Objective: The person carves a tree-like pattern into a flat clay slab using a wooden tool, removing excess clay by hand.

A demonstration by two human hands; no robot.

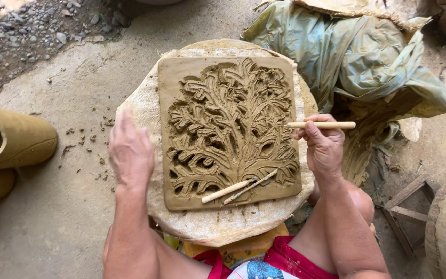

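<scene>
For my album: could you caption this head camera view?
Seen from above, a right hand holds a wooden stick beside a clay tree relief; the left hand rests alongside.

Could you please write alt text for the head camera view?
A person's right hand holds a wooden stick at the edge of a square clay slab carved with a leafy tree, on a round stand. The left hand rests beside it; two modelling tools lie on the slab.

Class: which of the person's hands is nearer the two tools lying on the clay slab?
Right. The right hand is just beside the two tools; the left hand is farther, left of the slab.
</scene>
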